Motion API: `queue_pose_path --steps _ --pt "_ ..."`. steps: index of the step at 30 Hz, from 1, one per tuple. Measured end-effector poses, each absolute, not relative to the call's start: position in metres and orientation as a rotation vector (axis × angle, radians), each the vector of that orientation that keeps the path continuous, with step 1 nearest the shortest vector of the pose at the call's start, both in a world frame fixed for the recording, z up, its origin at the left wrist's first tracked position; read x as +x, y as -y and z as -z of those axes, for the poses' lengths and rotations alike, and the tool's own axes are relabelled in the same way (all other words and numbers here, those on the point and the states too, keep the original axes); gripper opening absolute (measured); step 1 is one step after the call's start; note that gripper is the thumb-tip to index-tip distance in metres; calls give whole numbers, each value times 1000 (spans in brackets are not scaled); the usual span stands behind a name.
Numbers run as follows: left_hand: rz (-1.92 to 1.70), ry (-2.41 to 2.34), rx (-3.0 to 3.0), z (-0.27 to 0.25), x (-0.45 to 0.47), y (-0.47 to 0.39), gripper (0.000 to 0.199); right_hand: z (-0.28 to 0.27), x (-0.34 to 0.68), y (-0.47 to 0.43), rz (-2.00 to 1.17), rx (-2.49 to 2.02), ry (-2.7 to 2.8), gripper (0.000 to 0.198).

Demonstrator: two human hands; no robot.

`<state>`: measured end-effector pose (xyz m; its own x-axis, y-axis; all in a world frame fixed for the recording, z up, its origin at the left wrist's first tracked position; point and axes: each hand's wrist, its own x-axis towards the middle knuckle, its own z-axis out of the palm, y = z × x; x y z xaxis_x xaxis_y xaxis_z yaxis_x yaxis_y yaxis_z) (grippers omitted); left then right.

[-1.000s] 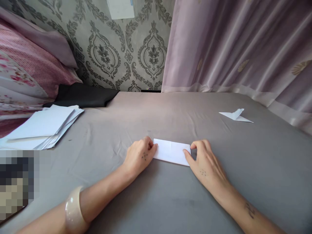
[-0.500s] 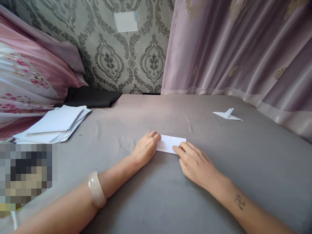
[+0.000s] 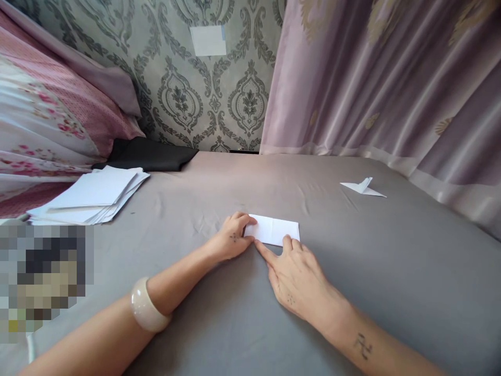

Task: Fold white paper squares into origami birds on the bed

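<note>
A white sheet of paper (image 3: pixel 273 230), folded into a narrow strip with a crease across its middle, lies flat on the grey cloth. At its left end my left hand (image 3: pixel 233 237) is closed, the fingers over the top and the thumb by the lower corner. My right hand (image 3: pixel 297 269) lies along the near edge with its fingers apart. Its index finger stretches left to the lower left corner, and the other fingertips press on the right part of the paper.
A stack of white paper (image 3: pixel 94 193) lies at the left, in front of a folded black cloth (image 3: pixel 152 154). A folded white paper bird (image 3: pixel 364 187) sits at the right. Pink curtains (image 3: pixel 332 89) hang along the right side. Part of the lower left is pixelated.
My right hand has moved left along the paper's near edge and its index finger now reaches out to the left corner. The left hand's fingers have opened somewhat around the paper's end.
</note>
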<state>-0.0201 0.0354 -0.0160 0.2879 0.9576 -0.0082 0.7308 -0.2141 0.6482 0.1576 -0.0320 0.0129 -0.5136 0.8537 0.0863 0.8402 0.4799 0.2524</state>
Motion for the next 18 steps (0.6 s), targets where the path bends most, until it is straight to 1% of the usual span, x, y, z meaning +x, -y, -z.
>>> queue_pose_path --steps 4,10,13,18 --pt "-485 -1511 1941 9 -21 -38 40 -12 156 31 -406 1514 -2667 51" --pt "-469 -1489 1846 7 -23 -39 48 -14 162 30 -291 1578 -2677 42" --pt "-458 -1490 1808 3 -25 -39 50 -16 175 28 -165 1577 -2730 39" --pt "-428 -1462 1763 -5 -28 -39 53 -21 205 20 154 1534 -2789 35"
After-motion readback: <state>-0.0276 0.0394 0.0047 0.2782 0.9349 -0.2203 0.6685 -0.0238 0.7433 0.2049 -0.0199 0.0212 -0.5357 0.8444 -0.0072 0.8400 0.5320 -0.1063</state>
